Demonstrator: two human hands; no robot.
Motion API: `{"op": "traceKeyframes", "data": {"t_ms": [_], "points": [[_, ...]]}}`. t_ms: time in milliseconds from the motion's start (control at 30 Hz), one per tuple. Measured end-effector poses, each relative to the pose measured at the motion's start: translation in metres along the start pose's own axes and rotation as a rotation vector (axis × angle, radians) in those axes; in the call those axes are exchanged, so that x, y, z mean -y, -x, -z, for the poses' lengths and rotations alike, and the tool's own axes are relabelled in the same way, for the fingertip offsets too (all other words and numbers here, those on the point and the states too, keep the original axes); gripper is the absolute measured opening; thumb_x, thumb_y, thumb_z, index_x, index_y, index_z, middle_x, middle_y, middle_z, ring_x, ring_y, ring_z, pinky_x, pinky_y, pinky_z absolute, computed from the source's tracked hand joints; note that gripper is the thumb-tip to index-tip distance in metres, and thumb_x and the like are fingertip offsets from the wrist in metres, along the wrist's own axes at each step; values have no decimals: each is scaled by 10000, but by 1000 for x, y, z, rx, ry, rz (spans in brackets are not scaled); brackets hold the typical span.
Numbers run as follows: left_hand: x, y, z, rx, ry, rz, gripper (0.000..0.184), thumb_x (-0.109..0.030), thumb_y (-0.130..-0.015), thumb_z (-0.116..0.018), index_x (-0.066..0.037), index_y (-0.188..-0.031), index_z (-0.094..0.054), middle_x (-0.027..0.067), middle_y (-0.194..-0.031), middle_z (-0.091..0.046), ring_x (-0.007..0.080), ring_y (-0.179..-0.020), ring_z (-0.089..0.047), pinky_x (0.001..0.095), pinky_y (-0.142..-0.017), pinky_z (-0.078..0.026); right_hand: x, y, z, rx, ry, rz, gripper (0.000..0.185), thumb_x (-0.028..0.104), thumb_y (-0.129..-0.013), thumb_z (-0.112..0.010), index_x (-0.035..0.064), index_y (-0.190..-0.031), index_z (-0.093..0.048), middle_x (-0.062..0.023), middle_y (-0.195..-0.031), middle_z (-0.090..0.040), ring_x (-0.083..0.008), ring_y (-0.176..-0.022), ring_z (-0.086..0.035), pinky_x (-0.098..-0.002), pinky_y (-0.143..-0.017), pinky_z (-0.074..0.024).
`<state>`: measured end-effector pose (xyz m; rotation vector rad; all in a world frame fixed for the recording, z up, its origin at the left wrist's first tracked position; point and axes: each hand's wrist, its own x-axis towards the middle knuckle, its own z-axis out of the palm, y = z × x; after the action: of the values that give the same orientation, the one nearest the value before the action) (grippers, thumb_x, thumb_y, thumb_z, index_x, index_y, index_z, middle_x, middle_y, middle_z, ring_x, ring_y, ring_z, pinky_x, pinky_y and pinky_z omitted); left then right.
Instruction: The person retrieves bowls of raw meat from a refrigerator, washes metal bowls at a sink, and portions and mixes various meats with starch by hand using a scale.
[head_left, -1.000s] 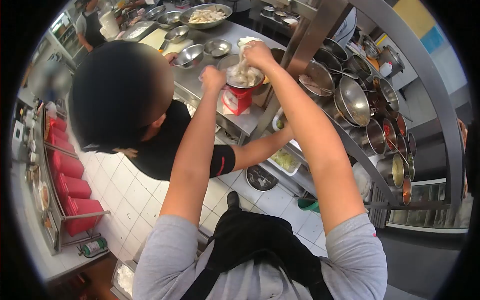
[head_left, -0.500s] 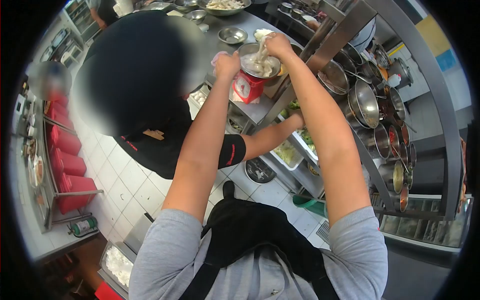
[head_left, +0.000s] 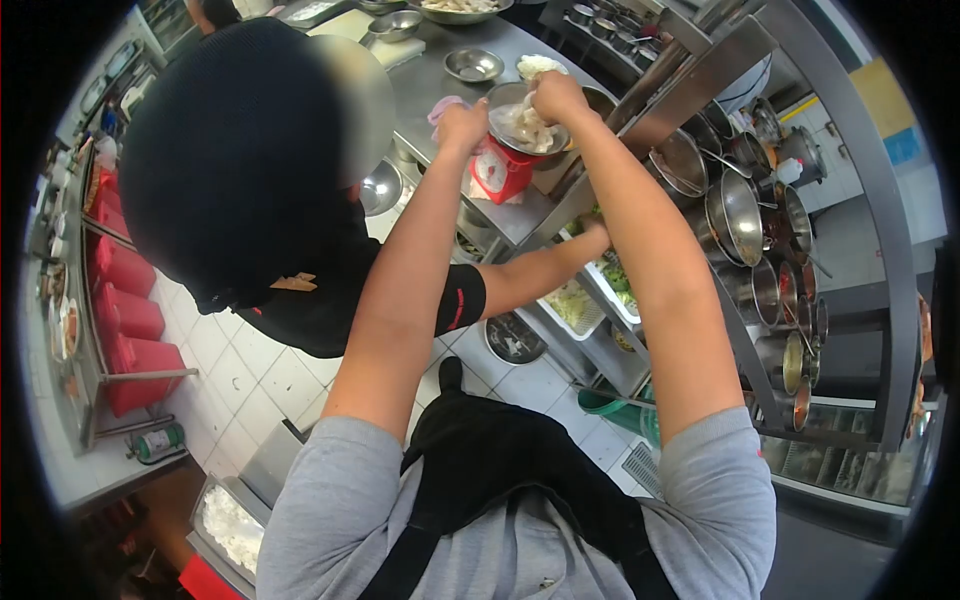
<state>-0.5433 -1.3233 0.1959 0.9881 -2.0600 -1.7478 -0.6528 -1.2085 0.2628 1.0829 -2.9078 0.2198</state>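
A red scale (head_left: pixel 500 172) stands at the corner of the steel counter (head_left: pixel 432 98) and bears a metal bowl (head_left: pixel 507 95) with pale, wet strips of food (head_left: pixel 527 128) in it. My right hand (head_left: pixel 558 98) is closed on some of these strips at the bowl's far right side. At the bowl's left rim is my left hand (head_left: pixel 463 126), its fingers closed, with a pinkish, thin cloth or bag (head_left: pixel 444 106) beside it. Whether it grips the rim or the pinkish thing is too small to tell. Just behind the bowl lies a white mass (head_left: pixel 541 66).
A co-worker in a black cap (head_left: pixel 240 160) bends close on my left, one arm (head_left: pixel 540 270) reaching under mine to trays of greens (head_left: pixel 614 280). Steel posts (head_left: pixel 690 85) and several pots and pans (head_left: pixel 735 220) are on the right. A small bowl (head_left: pixel 473 65) stands on the counter.
The view has shifted, and the strips that hung stretched from my right hand now sit lower in the bowl. The co-worker's head has moved left, and a metal bowl shows beside it.
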Motion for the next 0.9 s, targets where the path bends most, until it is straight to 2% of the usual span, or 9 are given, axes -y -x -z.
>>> {"op": "traceKeyframes", "data": {"t_ms": [200,300,400,533,733,800,833,867,900], "points": [[16,-22,-9,-2,-28,-56,353,-335,-834,-597,15,-827,-554,88,-646,-557,179,-446,-554,309,-375,-482,-14,-12,-19,-73,14,-52,221,151,-740,-554,88,-921,-664,-170,-930,-647,-329,-922,-612,-400,-814,-483],[13,-18,-9,60,20,-23,320,-313,-832,-605,3,-835,-554,84,-619,-543,177,-426,-545,312,-365,-478,-10,-12,-12,-168,30,-90,226,181,-756,-552,81,-920,-670,-183,-940,-641,-340,-921,-608,-402,-819,-480],[14,-17,-10,73,89,-26,319,-308,-833,-606,4,-794,-551,87,-601,-542,174,-422,-543,313,-355,-472,-7,-19,-3,-14,146,0,225,197,-785,-539,66,-907,-676,-199,-954,-634,-357,-916,-607,-408,-818,-478],[18,-22,-12,49,-7,-69,329,-295,-830,-615,16,-748,-546,88,-586,-543,176,-423,-547,315,-347,-467,1,-14,1,-84,41,-67,208,104,-731,-583,-12,-882,-667,-190,-920,-656,-322,-903,-636,-366,-778,-506],[21,-32,-25,50,-12,-81,285,-210,-792,-651,49,-711,-566,102,-553,-550,196,-429,-569,326,-336,-459,9,19,12,-463,-357,-53,116,80,-708,-584,25,-795,-637,-190,-841,-641,-339,-852,-622,-399,-761,-489],[19,-38,-27,-94,-130,-194,239,-189,-738,-613,41,-675,-597,177,-608,-612,262,-485,-617,380,-445,-510,16,30,12,-566,-509,-39,75,64,-701,-574,27,-753,-614,-190,-821,-631,-346,-827,-613,-411,-759,-478],[35,-60,-29,-126,-242,-326,204,-167,-707,-590,35,-696,-619,203,-642,-619,314,-545,-625,417,-550,-510,14,28,3,-532,-576,-45,89,59,-704,-563,31,-770,-615,-184,-810,-625,-347,-820,-606,-406,-754,-477],[52,-84,-27,-287,-667,-704,240,-218,-708,-595,18,-712,-640,209,-661,-624,360,-590,-620,439,-627,-492,21,37,7,-580,-622,-97,95,53,-699,-562,35,-776,-613,-174,-797,-622,-333,-815,-607,-398,-757,-477],[33,-59,-21,-314,-659,-718,246,-222,-719,-583,15,-715,-649,215,-680,-629,371,-599,-621,452,-607,-490,19,29,-11,-598,-883,-178,86,66,-689,-577,45,-762,-618,-165,-799,-625,-306,-804,-614,-389,-756,-478]]}}
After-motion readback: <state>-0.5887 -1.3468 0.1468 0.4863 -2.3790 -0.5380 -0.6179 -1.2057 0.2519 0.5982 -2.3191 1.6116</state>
